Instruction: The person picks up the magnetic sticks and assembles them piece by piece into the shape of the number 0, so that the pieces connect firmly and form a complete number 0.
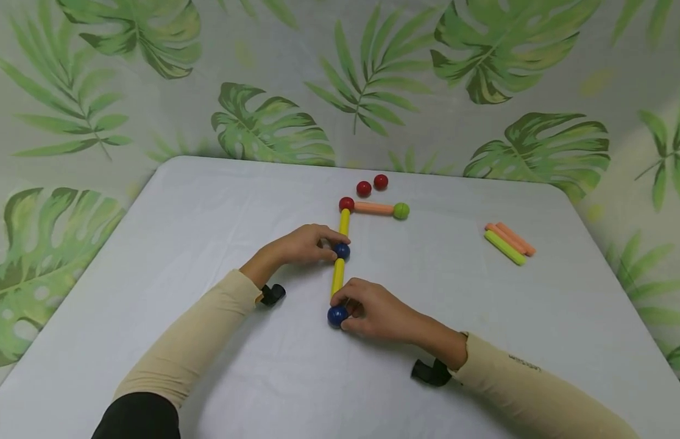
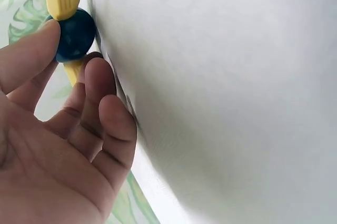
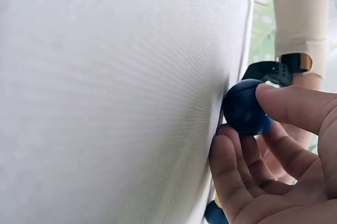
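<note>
Presently, a chain of balls and rods stands assembled on the white table, running from its far side towards the person. At the far end, a joined red ball meets an orange rod which ends in a green ball. From the same red ball, the upper yellow rod leads to the middle blue ball, and the lower yellow rod continues to the near blue ball.

Left hand: thumb and forefinger close about the middle ball, other fingers loosely bent. Right hand: thumb and fingertips pinch the near ball. Its fingers cover the junction with the lower rod, so whether the two are fully seated cannot be confirmed.

Handling, as judged: light, stiff pieces, unlikely to break; the glossy balls could slip or roll, whereas the ridged rods should offer better purchase. Recommended hold: each ball across its sides, clear of the rod ends, with the middle ball steadied, since the joints appear the weak points.
</note>
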{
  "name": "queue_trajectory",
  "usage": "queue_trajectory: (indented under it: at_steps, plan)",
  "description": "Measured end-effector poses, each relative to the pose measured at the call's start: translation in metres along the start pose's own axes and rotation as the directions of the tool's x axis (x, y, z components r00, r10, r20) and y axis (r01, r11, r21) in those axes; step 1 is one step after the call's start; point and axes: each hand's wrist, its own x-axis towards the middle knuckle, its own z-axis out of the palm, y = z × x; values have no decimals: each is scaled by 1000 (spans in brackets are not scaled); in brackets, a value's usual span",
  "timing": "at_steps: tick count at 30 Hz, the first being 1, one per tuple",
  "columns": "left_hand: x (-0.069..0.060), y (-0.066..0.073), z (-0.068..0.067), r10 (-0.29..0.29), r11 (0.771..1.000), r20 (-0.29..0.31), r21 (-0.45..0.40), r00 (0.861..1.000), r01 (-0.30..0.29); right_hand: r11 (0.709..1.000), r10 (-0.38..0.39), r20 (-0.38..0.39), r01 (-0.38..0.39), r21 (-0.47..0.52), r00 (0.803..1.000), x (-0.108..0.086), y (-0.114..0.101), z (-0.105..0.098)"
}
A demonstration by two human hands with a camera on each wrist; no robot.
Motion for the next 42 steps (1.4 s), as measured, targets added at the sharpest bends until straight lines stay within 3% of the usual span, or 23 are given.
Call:
queue_trajectory:
  at_steps: [3,6,8,10,13,16,20,24,28,32,42]
  plan:
    - [-1,1,2,34,998,-23,54,999,-33,1000,-2,0,2,10,1000,-1,1,-1]
    - [-4,2,5,96,981,-85,176,992,-80,1000,-4,6,4,19,1000,-2,3,-2]
    - [-8,3,6,165,952,-124,280,978,-125,1000,-2,7,2,16,1000,-2,4,-3]
    - [-12,6,7,239,907,-131,384,962,-173,1000,2,6,-2,7,1000,-3,6,-5]
    - [-18,10,8,317,839,-71,485,946,-245,1000,13,6,-13,7,1000,-5,9,-7]
    - [-22,14,10,340,785,8,549,941,-288,1000,16,11,-16,17,1000,-6,10,-9]
    - [-22,14,14,348,742,51,595,936,-308,1000,14,9,-14,26,1000,-7,11,-9]
    - [-18,12,17,367,742,50,587,929,-325,999,13,2,-13,33,1000,-7,13,-9]
    - [-14,11,16,371,771,60,536,927,-343,999,12,-5,-11,47,1000,-7,15,-10]
    - [-12,11,14,351,807,69,483,934,-339,998,8,-11,-8,60,1000,-7,17,-10]
    - [-9,10,13,338,845,61,421,939,-331,998,-14,-10,14,59,1000,-7,18,-11]
